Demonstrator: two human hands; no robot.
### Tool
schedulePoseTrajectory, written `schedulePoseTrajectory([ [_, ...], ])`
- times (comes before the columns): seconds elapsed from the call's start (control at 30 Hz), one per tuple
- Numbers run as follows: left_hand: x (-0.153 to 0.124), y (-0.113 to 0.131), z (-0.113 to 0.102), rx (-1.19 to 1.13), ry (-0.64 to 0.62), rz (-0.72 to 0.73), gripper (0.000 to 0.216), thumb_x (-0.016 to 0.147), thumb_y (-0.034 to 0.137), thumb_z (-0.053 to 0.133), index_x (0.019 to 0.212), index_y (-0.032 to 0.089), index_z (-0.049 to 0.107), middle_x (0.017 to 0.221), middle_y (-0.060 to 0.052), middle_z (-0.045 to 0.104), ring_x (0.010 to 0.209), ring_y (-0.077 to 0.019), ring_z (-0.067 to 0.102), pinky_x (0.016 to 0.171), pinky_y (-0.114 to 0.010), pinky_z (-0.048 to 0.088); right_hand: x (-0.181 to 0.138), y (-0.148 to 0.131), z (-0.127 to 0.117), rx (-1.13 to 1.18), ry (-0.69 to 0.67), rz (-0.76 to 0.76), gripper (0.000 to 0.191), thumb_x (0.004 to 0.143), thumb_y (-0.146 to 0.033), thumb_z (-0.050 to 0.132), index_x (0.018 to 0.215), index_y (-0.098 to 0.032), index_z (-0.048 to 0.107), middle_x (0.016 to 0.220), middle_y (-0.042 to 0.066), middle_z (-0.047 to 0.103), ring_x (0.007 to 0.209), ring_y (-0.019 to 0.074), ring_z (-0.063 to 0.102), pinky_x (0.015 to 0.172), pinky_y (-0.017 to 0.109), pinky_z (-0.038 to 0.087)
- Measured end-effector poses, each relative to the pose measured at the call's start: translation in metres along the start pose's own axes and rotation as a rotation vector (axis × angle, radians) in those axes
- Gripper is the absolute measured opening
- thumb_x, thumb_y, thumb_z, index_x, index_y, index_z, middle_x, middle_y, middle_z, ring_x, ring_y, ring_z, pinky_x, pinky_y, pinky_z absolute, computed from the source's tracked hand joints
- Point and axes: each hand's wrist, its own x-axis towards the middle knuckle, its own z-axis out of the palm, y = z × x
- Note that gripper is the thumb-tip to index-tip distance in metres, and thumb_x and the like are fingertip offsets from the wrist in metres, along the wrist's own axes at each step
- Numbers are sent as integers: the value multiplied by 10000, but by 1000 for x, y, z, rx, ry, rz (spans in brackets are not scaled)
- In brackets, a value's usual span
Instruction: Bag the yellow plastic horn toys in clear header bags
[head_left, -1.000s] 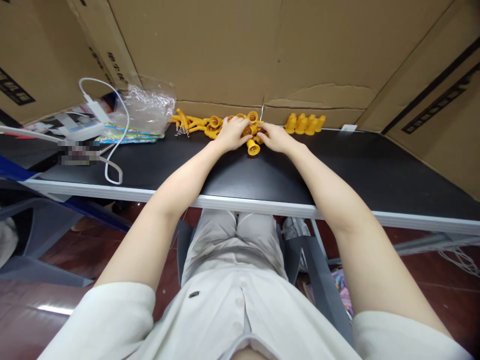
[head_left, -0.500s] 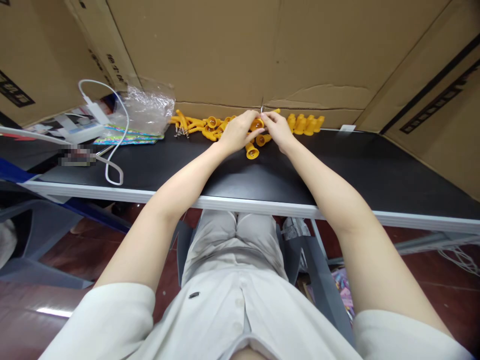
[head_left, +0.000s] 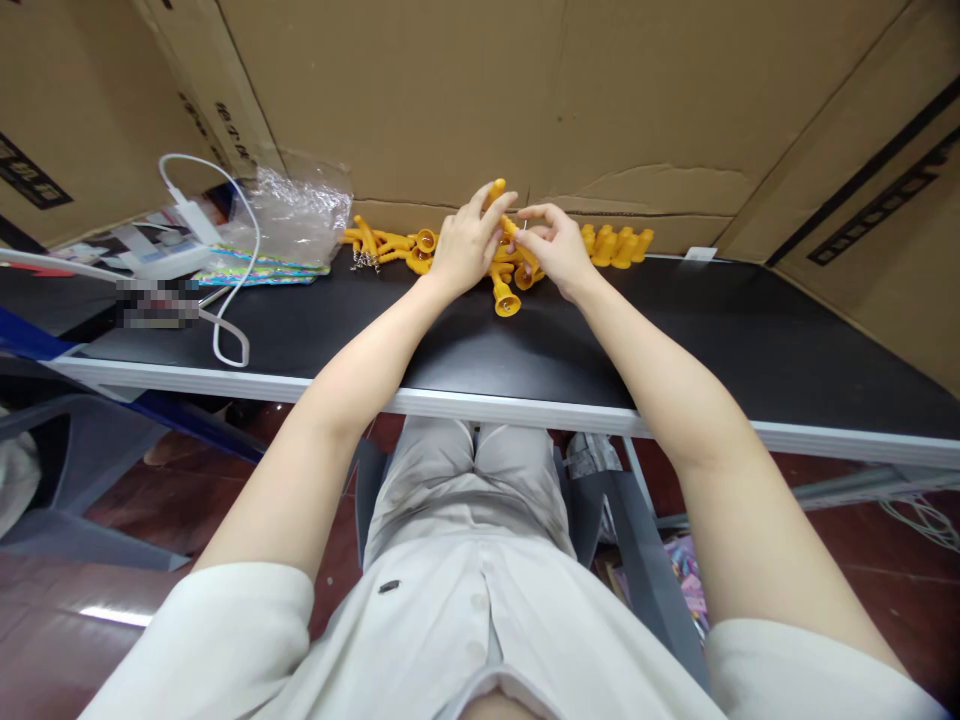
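Observation:
My left hand is closed around a yellow-orange plastic stick, whose rounded end pokes up past the fingers. Thumb and index finger of my right hand are bent around a small thin metal piece, close beside the stick. The left fingers partly hide the stick's middle. Below both hands, a yellow-orange bell-ended piece lies on the black table with its open cup towards me. More bell-ended pieces lie just left of and under my hands, partly covered.
Several upright yellow cups stand right of my hands. On the left are curved yellow sticks, small silver screws, a clear plastic bag and a white cable. A cardboard wall borders the table's back.
My hands have drawn slightly apart. The stick's rounded end now points up at my left fingers; before, a yellow end stuck out above my right hand. The metal piece sits lower.

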Motion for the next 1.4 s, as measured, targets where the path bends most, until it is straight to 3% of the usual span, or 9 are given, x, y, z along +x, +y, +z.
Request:
schedulePoseTrajectory([
  [0.13,-1,-12,0,-16,-11,10,524,1046,290,489,1567,301,543,1586,-150,596,1424,-358,615,1179,-489,473,-5,-5,-3,160,-44,34,514,923,-687,803,1157,-256,650,931,45,759,713,190,682,693,362,603],
  [0.3,-2,-20,2,-18,5,58,472,1011,250,535,1481,285,575,1452,-146,633,1311,-353,677,1105,-463,517,-8,-13,-9,272,-124,92,512,840,-648,909,992,-238,644,806,27,737,667,175,663,647,335,581],
  [0.47,-4,-16,-2,68,1,54,467,958,149,506,1400,257,610,1355,-140,664,1267,-346,692,1059,-432,541,-14,-23,-16,222,-245,136,560,757,-689,947,766,-218,645,674,27,699,635,162,648,609,293,548],
  [0.6,-6,-4,-9,149,-73,31,456,918,130,528,1352,225,629,1340,-155,682,1243,-349,697,1025,-427,554,-13,-20,-24,171,-278,129,568,756,-699,940,708,-206,664,630,28,688,601,154,630,580,283,522],
  [0.77,-8,5,-14,138,-137,1,466,893,121,550,1338,224,641,1345,-154,690,1257,-356,693,1019,-425,551,-8,-9,-27,67,-276,71,572,758,-732,919,742,-201,706,641,31,690,614,170,633,604,309,535],
  [0.93,-8,2,-11,70,-126,-21,464,878,138,577,1325,236,655,1342,-154,703,1307,-372,671,1070,-437,531,-6,-4,-26,-168,-204,0,476,837,-667,888,829,-225,713,731,38,707,786,247,682,790,415,584],
  [1.17,-6,-1,-6,-24,-81,-90,444,868,178,602,1303,256,641,1266,-140,748,1286,-371,700,1085,-488,542,-13,-22,-26,-743,-150,-173,308,1078,-464,572,1186,-213,714,1163,150,761,1180,373,656,1076,564,457],
  [1.3,-5,-3,0,-68,-125,-160,458,848,171,602,1298,246,648,1108,-123,780,1165,-365,751,1057,-517,560,-19,-32,-25,-960,-169,-273,334,1101,-362,493,1342,-182,640,1396,205,681,1331,419,587,1122,602,387],
  [1.4,-5,-5,1,-34,-118,-176,485,827,175,619,1303,256,657,1061,-114,787,1159,-375,748,1051,-519,560,-20,-28,-21,-1004,-160,-322,359,1109,-363,478,1364,-148,610,1389,223,671,1313,421,599,1108,593,388],
])
